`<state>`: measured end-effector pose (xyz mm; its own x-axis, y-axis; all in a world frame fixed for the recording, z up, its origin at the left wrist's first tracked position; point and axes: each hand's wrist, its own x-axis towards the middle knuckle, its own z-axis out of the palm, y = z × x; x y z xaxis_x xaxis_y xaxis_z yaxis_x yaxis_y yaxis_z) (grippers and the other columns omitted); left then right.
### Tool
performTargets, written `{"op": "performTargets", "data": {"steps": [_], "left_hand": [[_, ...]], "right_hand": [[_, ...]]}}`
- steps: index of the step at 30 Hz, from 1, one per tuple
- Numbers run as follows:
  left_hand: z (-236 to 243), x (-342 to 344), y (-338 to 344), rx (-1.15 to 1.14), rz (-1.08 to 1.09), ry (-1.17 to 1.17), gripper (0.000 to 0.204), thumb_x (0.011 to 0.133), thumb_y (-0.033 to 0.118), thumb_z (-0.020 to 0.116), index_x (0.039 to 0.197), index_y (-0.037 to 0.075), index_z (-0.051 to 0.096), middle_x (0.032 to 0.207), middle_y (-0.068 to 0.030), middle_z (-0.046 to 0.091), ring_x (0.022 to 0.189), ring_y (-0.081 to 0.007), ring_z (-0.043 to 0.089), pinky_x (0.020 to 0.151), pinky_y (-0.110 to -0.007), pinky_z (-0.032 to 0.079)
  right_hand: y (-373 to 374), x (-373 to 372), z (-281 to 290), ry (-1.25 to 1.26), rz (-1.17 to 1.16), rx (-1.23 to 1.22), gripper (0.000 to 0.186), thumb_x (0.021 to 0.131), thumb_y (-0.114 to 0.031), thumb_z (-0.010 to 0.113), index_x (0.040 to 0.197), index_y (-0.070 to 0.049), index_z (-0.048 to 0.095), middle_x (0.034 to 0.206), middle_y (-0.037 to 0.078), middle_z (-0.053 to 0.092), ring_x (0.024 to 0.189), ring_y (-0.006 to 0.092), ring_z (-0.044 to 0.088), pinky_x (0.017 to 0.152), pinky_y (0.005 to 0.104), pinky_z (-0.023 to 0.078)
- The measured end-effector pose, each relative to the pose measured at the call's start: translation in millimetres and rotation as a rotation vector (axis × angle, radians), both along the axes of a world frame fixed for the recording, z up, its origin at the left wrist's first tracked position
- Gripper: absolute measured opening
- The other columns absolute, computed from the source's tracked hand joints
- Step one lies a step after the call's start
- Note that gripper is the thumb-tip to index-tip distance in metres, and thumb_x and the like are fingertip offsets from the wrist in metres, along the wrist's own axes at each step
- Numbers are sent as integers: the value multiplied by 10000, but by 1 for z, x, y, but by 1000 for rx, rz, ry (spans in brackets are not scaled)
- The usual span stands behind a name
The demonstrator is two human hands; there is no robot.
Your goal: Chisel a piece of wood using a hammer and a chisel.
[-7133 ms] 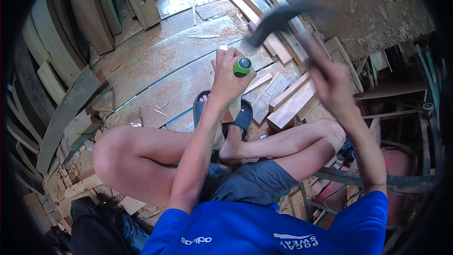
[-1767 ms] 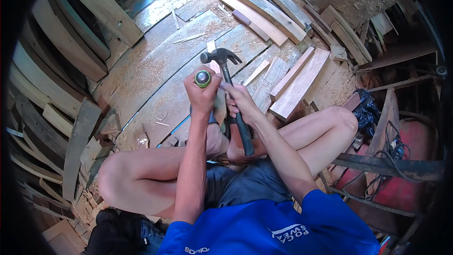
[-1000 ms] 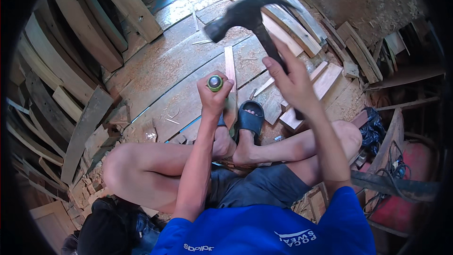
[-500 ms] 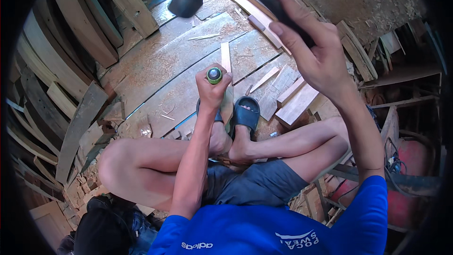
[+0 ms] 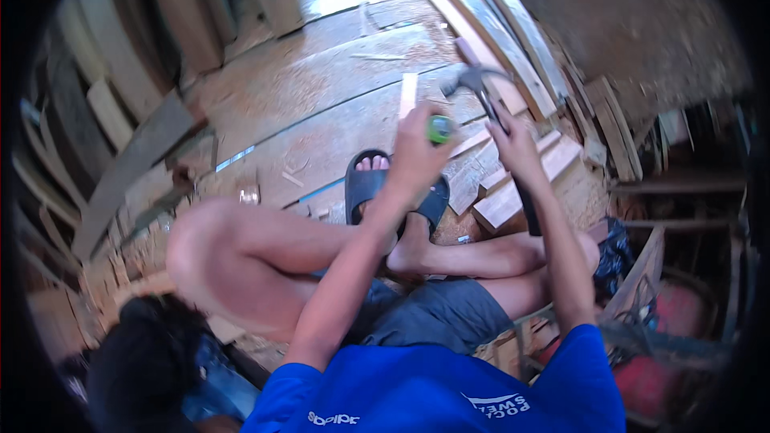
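Observation:
My left hand is closed around a green-handled chisel, whose round butt end faces up; its blade is hidden below the fist. A pale wood strip shows just beyond that hand. To the right, my right hand grips a claw hammer by the middle of its dark handle. The hammer head is up and beyond the fingers, close to the chisel but apart from it, and the handle's end hangs down past the wrist.
Sandalled feet rest on the plank floor below my hands. Cut wood blocks lie right of them. Long boards stretch away at the far right, curved planks lean at left, and shavings are scattered about.
The raised hammer has come down and nearer, beside the chisel. My left hand has shifted right and tilted the chisel, its butt now leaning right. The head view has turned slightly.

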<state>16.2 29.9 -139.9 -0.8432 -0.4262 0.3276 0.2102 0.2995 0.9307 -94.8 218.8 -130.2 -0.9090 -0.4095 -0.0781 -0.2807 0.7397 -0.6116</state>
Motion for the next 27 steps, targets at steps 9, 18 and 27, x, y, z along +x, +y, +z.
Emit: {"op": "performTargets", "data": {"steps": [9, 18, 27], "left_hand": [[-57, 81, 70, -220, 148, -142, 640, 796, 66, 717, 1363, 8, 426, 1259, -230, 390, 1145, -400, 453, 975, -474, 423], [-96, 90, 95, -65, 249, -7, 685, 706, 38, 799, 1299, 19, 456, 1213, -186, 477, 1130, -382, 505, 985, -476, 423], [-106, 74, 90, -82, 350, 81, 577, 698, 14, 778, 1223, -18, 539, 1166, -177, 538, 1089, -355, 557, 948, -443, 474]], "right_hand": [[47, 33, -156, -265, 101, -86, 209, 1000, -165, 484, 1090, -38, 624, 1031, 112, 639, 955, 188, 615, 812, 374, 508], [-33, 78, 7, 214, 411, -893, 711, 899, -447, 644, 1439, -52, 404, 1332, 291, 505, 1273, 432, 495, 1037, 538, 422], [-105, 77, 15, 32, 213, -1125, 432, 966, -55, 456, 542, 8, 395, 490, 81, 446, 401, 163, 441, 430, 330, 415]]}}
